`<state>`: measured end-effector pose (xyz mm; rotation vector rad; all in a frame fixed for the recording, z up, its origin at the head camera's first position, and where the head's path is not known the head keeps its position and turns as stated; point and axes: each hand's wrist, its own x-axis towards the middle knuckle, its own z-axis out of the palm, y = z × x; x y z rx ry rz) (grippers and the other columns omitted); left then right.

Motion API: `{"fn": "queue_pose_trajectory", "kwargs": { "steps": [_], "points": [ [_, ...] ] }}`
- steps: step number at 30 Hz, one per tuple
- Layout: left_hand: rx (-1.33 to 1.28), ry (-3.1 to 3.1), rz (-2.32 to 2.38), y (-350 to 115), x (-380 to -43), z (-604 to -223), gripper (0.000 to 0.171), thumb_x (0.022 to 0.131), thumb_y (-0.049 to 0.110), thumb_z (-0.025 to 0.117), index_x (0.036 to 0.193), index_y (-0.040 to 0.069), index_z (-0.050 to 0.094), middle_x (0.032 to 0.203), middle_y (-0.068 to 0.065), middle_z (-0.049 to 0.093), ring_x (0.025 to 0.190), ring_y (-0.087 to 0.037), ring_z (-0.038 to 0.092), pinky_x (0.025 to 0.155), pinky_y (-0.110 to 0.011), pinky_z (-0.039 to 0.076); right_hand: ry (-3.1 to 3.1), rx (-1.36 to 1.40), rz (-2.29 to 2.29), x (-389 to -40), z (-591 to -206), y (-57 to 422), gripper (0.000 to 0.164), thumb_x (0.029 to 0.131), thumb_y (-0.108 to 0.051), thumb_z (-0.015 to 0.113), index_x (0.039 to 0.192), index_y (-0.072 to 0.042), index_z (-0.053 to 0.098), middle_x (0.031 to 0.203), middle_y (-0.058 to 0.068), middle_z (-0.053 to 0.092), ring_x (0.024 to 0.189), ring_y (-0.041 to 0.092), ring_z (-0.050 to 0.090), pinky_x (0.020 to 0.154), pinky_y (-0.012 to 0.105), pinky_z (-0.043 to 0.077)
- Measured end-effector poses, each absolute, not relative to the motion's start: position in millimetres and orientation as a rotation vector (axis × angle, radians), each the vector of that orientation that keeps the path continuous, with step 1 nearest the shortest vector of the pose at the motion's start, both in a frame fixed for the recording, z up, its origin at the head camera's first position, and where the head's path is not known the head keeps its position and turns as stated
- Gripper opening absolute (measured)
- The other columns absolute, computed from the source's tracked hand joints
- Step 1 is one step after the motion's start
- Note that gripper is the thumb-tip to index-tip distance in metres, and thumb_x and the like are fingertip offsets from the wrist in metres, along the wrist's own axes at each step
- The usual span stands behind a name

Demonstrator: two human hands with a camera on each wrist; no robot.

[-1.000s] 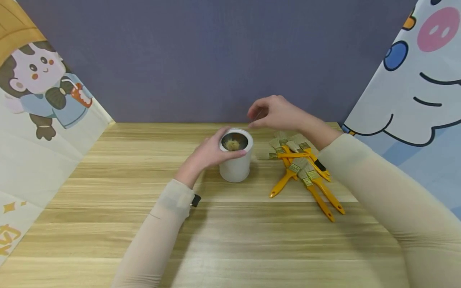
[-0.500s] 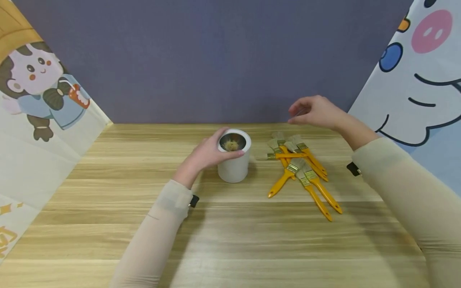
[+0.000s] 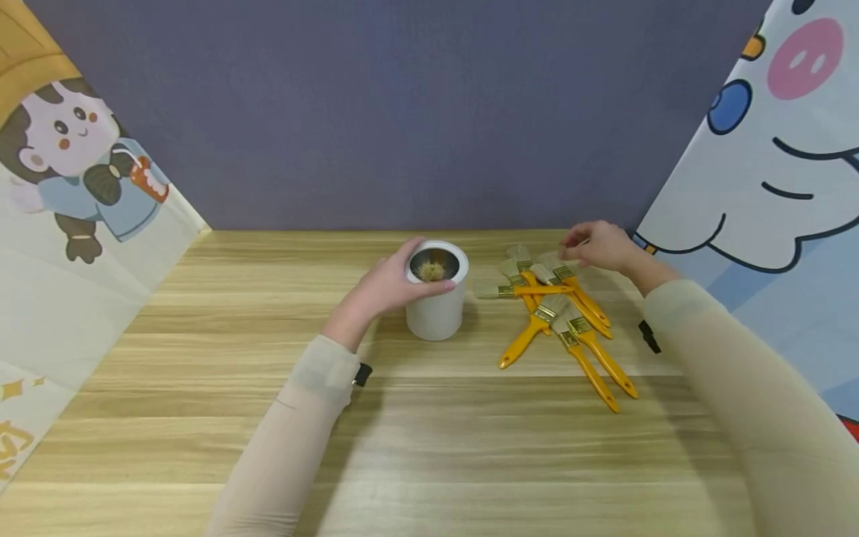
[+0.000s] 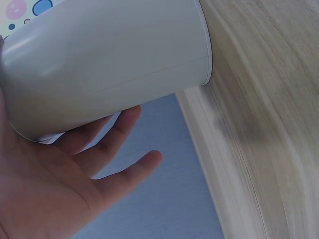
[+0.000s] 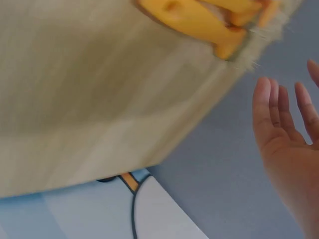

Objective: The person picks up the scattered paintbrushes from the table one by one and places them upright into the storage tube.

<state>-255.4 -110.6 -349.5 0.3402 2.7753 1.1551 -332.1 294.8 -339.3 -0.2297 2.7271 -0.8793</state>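
A white cylindrical canister (image 3: 435,313) stands upright on the wooden table, its dark mouth facing up. Pale bristles (image 3: 432,271) show inside it. My left hand (image 3: 392,277) grips the canister near its rim from the left, thumb across the front; in the left wrist view some fingers (image 4: 127,119) lie along its side. To the right is a pile of paintbrushes (image 3: 550,298) with yellow handles and pale bristles, crossing one another. My right hand (image 3: 600,246) hovers at the far right edge of this pile, near the bristles, fingers loosely bent around nothing.
The wooden tabletop (image 3: 268,418) runs back to a grey-blue wall (image 3: 335,112). Cartoon-printed panels flank it, a left panel (image 3: 87,164) and a right panel (image 3: 751,216). In the right wrist view, yellow brush handles (image 5: 189,20) lie near the tabletop's edge.
My right hand has moved right, away from the canister, then down toward the far side of the brush pile. The left hand keeps its hold on the canister.
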Motion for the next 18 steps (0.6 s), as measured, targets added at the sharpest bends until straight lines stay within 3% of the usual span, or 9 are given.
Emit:
{"fn": "queue_pose_trajectory", "kwargs": {
  "steps": [13, 18],
  "points": [
    [0.330, 2.760, 1.167, -108.9, -256.0, -349.5, 0.115, 0.075, 0.077, 0.084, 0.168, 0.039, 0.027, 0.158, -0.012, 0.055, 0.142, -0.036, 0.058, 0.113, -0.059, 0.051, 2.831, -0.340, -0.678, -343.5, -382.5, 306.6, 0.037, 0.101, -0.020, 0.072, 0.127, 0.006, 0.068, 0.129, 0.030, 0.068, 0.117, 0.046, 0.063, 0.099, 0.060, 0.053],
    [0.335, 2.761, 1.176, -109.9, -256.3, -349.8, 0.114, 0.075, 0.077, 0.084, 0.167, 0.039, 0.028, 0.157, -0.011, 0.056, 0.141, -0.036, 0.058, 0.112, -0.059, 0.052, 2.803, -0.334, -0.677, -343.6, -386.2, 318.7, 0.040, 0.102, -0.012, 0.069, 0.134, 0.011, 0.064, 0.134, 0.034, 0.064, 0.122, 0.050, 0.062, 0.101, 0.061, 0.054]
  ]
}}
